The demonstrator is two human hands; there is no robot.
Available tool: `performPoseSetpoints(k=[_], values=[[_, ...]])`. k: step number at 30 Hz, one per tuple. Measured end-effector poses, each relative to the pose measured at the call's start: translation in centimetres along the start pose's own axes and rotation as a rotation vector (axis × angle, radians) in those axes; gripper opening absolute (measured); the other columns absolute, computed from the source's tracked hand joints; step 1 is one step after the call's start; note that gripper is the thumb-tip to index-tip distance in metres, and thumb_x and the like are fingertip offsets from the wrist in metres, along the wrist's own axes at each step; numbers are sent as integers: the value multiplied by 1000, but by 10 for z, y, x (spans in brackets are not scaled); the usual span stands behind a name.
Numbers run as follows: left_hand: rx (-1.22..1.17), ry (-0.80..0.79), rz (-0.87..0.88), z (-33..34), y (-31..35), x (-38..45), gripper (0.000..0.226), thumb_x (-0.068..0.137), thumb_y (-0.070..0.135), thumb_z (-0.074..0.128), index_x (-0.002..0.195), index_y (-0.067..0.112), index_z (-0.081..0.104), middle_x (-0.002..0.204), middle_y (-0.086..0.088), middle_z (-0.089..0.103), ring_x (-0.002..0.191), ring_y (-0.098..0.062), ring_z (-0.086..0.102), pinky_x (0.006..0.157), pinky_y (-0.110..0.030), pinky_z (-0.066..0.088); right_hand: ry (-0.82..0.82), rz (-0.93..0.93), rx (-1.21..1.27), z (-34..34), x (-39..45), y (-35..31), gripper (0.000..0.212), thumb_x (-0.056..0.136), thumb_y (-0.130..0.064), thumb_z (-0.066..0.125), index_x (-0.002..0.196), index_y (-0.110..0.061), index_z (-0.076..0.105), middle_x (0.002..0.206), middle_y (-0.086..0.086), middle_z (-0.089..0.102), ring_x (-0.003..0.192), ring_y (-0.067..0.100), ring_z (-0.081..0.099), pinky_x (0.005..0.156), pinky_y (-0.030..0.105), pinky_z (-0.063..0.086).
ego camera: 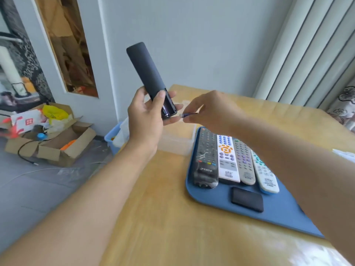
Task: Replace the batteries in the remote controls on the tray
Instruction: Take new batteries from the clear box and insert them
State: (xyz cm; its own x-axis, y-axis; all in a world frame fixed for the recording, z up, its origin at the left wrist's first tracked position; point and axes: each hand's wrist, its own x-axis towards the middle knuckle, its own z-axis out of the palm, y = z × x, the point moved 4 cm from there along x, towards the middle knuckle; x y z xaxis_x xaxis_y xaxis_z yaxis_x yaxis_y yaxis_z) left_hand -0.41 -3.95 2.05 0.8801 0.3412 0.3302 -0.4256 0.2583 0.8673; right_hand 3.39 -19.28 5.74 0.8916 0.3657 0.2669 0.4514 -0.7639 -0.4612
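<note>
left hand [146, 116] grips remote [148, 77], bay open; right hand [207, 112] pinches battery [189, 114]. advice: match polarity, seat spring end first, press flat.

Black remote [145, 71] is showing a matt, smooth plastic back; open end is exposing a glossy metallic battery [165, 111] inside. Second battery [189, 115] is looking shiny, dark wrap with a silvery metal tip. Table [169, 217] is showing pale wood grain under a glossy, reflective finish. Tray [284, 214] is looking matt blue, smooth, plastic-like. Dark remote on tray [206, 160] is sitting in crinkled glossy clear film; the three light remotes [227, 160] are looking smooth plastic with coloured rubbery-looking buttons. Loose cover [247, 199] is looking matt black plastic. Clear box [176, 139] is looking frosted translucent plastic. Cardboard box [57, 143] on floor is looking rough brown card.
</note>
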Motion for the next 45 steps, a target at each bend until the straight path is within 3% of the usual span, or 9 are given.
performPoseSetpoints(k=[5,12,17,25,29,33,37,41,45], values=[[6,112,9,-29,-1,22,11,106,14,49,112,22,55,104,-2,77,84,-26,77,72,-35,62,-399,61,-156,39,40,-10,11,92,-26,72,96,-18,77,80,-4,76,65,11,74,48,14,48],[-72,184,-13,-38,-7,24,12,104,13,53,105,23,59,102,-5,78,78,-27,78,74,-32,60,-669,85,-379,70,55,-15,8,89,-28,72,95,-31,77,64,-16,73,62,2,73,86,26,56],[-93,207,-66,-42,-10,25,9,104,15,55,106,19,62,99,-4,79,79,-27,78,70,-29,59,-560,109,-358,87,66,-27,20,93,-29,65,99,-15,77,75,-12,77,61,12,75,73,29,61],[-117,228,-84,-43,-14,23,10,104,16,56,109,17,64,103,-6,78,85,-26,78,67,-25,58,-644,118,-396,104,68,-31,35,83,-40,76,111,-18,76,86,-5,79,81,11,76,89,26,57],[-111,239,-51,-40,-14,20,15,103,16,55,115,11,64,104,-8,77,88,-26,77,66,-25,59,-493,127,-284,92,68,-34,18,89,-16,70,106,-9,71,74,-2,68,45,2,63,44,11,47],[-50,186,-1,-33,-13,16,14,104,20,54,113,13,63,97,0,79,86,-21,77,70,-29,60,-267,129,-58,50,43,-25,25,92,-8,64,114,-19,61,86,3,73,61,19,74,66,32,61],[61,4,-47,-12,-19,-4,14,105,26,54,115,17,60,101,6,79,82,-22,77,56,-26,56,26,63,28,3,-27,8,19,90,-17,69,101,-32,67,87,-13,70,63,9,66,61,27,52],[108,-256,-152,20,-29,-40,10,102,25,57,111,21,59,98,4,79,69,-26,77,39,-23,45,358,81,328,-16,-104,45,17,87,-16,77,96,-28,70,87,-11,76,72,17,71,64,39,60],[66,-430,-291,51,-39,-69,16,100,21,58,116,17,61,99,-3,79,74,-33,77,49,-30,59,533,117,493,-26,-146,68,13,89,-13,74,94,-25,71,94,-12,77,72,15,74,54,30,55]])
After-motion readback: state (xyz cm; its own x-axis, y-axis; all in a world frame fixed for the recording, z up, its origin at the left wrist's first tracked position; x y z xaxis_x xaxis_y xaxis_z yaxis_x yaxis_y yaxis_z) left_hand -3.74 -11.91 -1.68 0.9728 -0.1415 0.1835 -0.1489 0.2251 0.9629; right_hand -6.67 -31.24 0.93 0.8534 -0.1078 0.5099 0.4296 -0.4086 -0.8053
